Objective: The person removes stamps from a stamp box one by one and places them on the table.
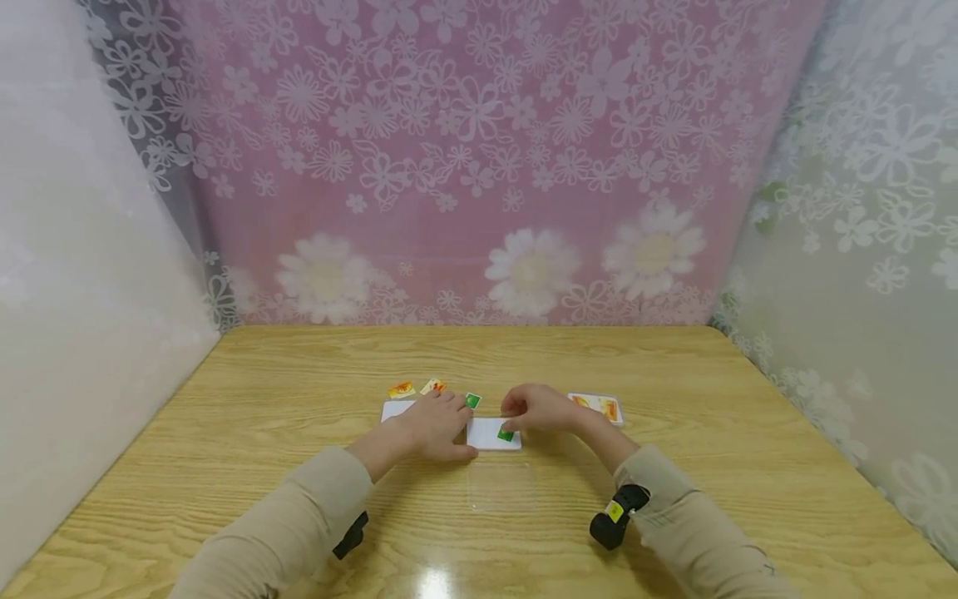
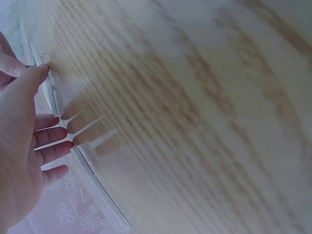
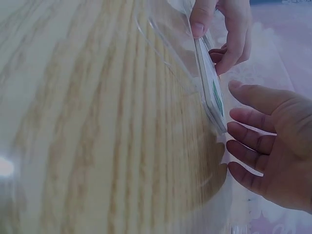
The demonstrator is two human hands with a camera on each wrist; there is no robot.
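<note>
White case (image 1: 482, 434) flat on a wood-grain table (image 1: 299, 366) btwn a person's hands, w/ a small green card (image 1: 506, 435) on its R part. L hand (image 1: 436, 426) holds the case's L end — thumb on its near edge, fingers round the far side. R hand (image 1: 542, 408) is at the case's R end, fingers loosely bent, not closed; can't tell if the thumb touches the card. Beyond the case: a 2nd green tile (image 1: 474, 401), then, farther L, two orange-yellow cards (image 1: 402, 390). L of the case: a white box (image 1: 395, 408), partly hidden. R of it: a picture box (image 1: 596, 407). Near side — a clear plastic lid (image 1: 503, 487)
</note>
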